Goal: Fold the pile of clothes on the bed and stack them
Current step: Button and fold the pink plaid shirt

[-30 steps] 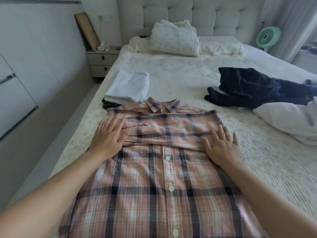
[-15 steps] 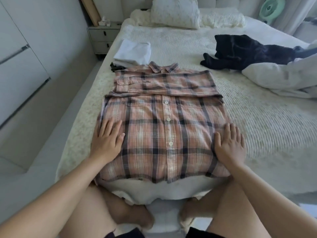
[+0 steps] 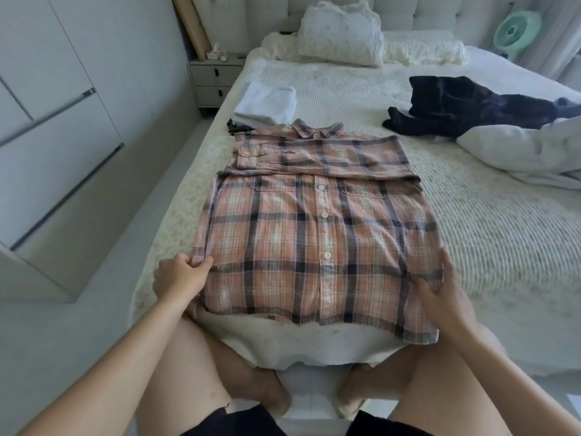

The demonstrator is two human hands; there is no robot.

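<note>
- Because the shirt (image 3: 320,234) lies flat on the near end of the bed (image 3: 471,234), front up and buttoned, with its sleeves folded across the chest under the collar, it looks ready for the next fold, most likely the hem going up toward the collar.
- The left hand (image 3: 180,275) pinches the left side edge of the shirt near the hem, thumb on top and fingers curled under the cloth.
- The right hand (image 3: 443,297) holds the right side edge low down; its fingers are spread along the cloth and the thumb lies on top, so the grip looks looser and I cannot tell how much is under.
- Both hands take matching places, I think so that the hem can lift evenly.
- A folded white piece (image 3: 267,103) already sits beside the collar; dark clothes (image 3: 465,103) wait unfolded at the far right.
- Half a second ago both hands lay flat and open on the lower shirt, pressing it smooth; now they are at its edges and grip them.
</note>
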